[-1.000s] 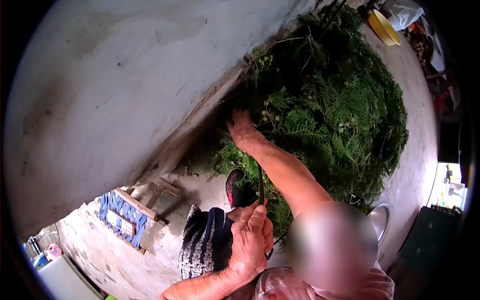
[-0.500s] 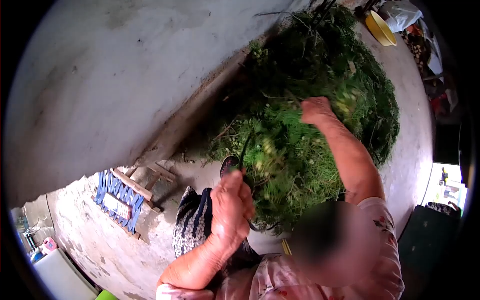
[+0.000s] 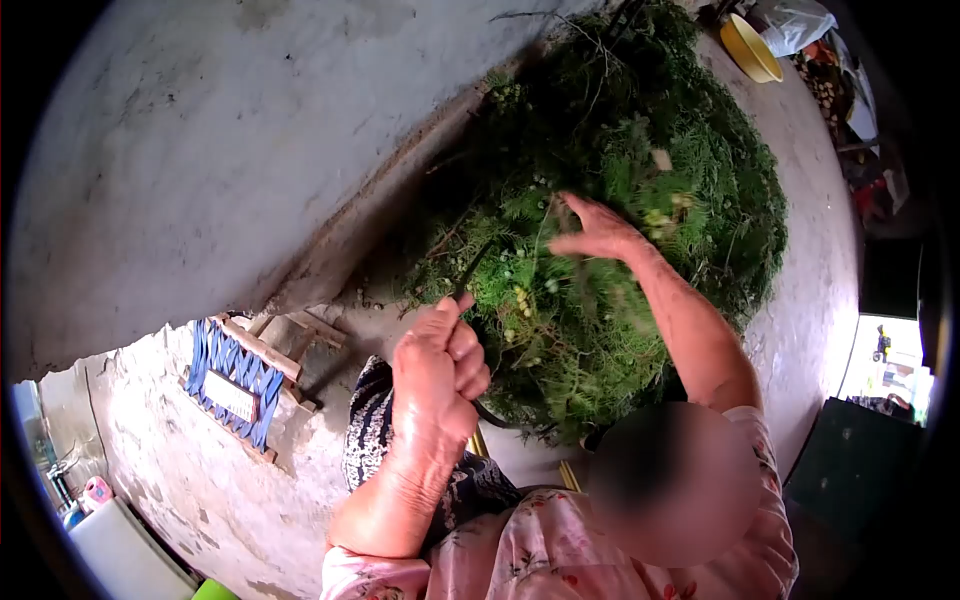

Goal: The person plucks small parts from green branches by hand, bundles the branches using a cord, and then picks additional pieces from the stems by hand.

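My left hand [image 3: 437,365] is closed in a fist around a thin dark curved bar [image 3: 473,270], which sticks up past the thumb against the foliage; its exact kind is unclear. Beyond it lies a large heap of green conifer branches [image 3: 590,350], with small pale yellow-green cones among the sprays. My right hand [image 3: 603,232] hovers over or touches the middle of the heap, thumb and fingers apart, with nothing visible in its grip. Some sprays under the right forearm are blurred.
A rough grey wall [image 3: 250,150] runs along the left. A wooden stool with blue strapping [image 3: 235,375] stands lower left, a small white box [image 3: 231,394] on it. At the top right are a yellow basin [image 3: 750,48] and a clear plastic bag [image 3: 795,28].
My right hand has shifted left over the heap and gone from a closed fist to spread fingers. My left hand, still round the bar, has moved slightly up and left.
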The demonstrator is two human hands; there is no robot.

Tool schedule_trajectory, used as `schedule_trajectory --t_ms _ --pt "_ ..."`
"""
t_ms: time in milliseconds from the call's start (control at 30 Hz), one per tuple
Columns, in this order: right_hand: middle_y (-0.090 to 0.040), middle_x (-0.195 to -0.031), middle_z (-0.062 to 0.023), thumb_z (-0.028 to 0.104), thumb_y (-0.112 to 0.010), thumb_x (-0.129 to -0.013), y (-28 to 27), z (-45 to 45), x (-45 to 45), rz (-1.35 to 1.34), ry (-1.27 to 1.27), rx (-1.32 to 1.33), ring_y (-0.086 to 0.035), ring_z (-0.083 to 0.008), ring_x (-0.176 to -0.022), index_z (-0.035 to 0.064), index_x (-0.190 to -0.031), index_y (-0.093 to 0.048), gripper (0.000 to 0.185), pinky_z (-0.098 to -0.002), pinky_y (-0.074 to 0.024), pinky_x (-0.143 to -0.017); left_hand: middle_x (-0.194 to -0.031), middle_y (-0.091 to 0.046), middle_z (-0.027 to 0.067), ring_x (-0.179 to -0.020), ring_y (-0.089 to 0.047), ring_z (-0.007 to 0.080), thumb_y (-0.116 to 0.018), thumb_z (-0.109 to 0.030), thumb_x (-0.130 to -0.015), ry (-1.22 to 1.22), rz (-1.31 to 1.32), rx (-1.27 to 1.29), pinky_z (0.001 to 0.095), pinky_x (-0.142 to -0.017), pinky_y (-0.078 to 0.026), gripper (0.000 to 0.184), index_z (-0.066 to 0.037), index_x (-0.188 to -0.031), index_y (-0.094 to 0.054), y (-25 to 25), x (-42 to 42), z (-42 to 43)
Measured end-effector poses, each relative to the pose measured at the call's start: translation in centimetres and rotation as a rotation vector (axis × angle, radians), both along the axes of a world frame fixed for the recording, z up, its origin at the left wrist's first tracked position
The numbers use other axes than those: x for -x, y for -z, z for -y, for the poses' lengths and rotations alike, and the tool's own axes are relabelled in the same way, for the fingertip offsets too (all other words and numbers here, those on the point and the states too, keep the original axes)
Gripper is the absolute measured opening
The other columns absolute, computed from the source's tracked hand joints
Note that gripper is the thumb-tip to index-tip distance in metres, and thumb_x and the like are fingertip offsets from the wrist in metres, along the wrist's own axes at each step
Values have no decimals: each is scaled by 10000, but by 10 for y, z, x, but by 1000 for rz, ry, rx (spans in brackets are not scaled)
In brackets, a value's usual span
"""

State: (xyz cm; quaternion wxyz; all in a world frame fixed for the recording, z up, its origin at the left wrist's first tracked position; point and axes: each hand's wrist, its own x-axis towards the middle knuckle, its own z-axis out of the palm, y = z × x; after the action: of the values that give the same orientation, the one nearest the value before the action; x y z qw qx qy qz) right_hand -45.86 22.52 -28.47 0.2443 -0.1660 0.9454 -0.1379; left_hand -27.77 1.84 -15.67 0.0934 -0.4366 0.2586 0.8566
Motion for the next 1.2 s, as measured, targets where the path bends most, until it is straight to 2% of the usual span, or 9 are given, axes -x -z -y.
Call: schedule_trajectory --t_ms 67,167,367,533,567,633,767,1033,1200 --pt "-470 -1240 -148 191 -564 -811 -4 38 6 -20 80 441 -482 -241 -1112 75 -1205 -487 418 -356 -401 -918 -564 -323 -58 -412 -255 52 -440 -235 -904 32 -1 14 211 -373 -185 236 -35 -1017 -491 -2 -2 -5" --pt "-609 -916 -155 -87 -484 -649 35 83 6 -265 -288 567 -556 -315 -917 38 -925 -630 336 -352 -450 -817 -550 -318 -61 -397 -251 52 -452 -243 -895 71 17 43 210 -357 -181 223 -47 -990 -500 -10 -1 -8" --pt "-611 -992 -130 123 -489 -779 116 158 31 142 -478 44 -541 -290 -1009 78 -972 -620 237 -366 -444 -849 -533 -289 -60 -388 -211 44 -453 -225 -891 128 150 123 195 -347 -167 243 -15 -1000 -506 -23 4 -18" --pt "-539 -1164 -82 328 -603 -759 139 151 34 -54 -538 -273 -413 -240 -1167 78 -1080 -585 407 -435 -217 -1029 -521 -308 -33 -387 -251 60 -451 -225 -917 160 146 6 215 -339 -190 231 -39 -1045 -500 -20 4 -23" --pt "-539 -1164 -82 328 -603 -759 152 149 39 -53 -533 -270 -413 -240 -1167 78 -1080 -585 407 -435 -217 -1029 -704 -621 80 -511 -532 248 -463 -172 -870 226 104 125 324 -480 -450 145 -92 -855 -583 15 -18 -27" --pt "-570 -1131 -87 318 -596 -759 184 147 48 -218 -652 -390 -466 -246 -1117 100 -1062 -609 374 -427 -262 -980 -728 -630 61 -542 -543 244 -455 -209 -884 347 162 203 327 -522 -462 152 -102 -912 -559 19 -20 -28" --pt "-615 -1044 -107 204 -576 -759 204 159 53 -21 -674 -580 -536 -276 -1033 109 -988 -649 258 -435 -313 -924 -512 -315 -30 -375 -259 61 -451 -220 -919 143 163 45 219 -334 -198 235 -34 -1050 -511 -9 6 -30" --pt "-544 -1154 -114 122 -331 -875 -1 100 46 375 -121 -339 -477 -271 -1114 10 -1191 -473 364 -386 -355 -957 -641 -478 8 -442 -349 79 -459 -133 -865 167 70 219 208 -410 -293 223 19 -1020 -508 1 2 -37" --pt "-550 -1088 -133 86 -321 -883 -4 9 31 394 -54 -406 -538 -224 -977 22 -1141 -503 323 -365 -387 -931 -571 -360 -48 -438 -274 36 -477 -192 -870 246 148 208 197 -373 -196 250 -16 -1039 -528 6 -1 -30"
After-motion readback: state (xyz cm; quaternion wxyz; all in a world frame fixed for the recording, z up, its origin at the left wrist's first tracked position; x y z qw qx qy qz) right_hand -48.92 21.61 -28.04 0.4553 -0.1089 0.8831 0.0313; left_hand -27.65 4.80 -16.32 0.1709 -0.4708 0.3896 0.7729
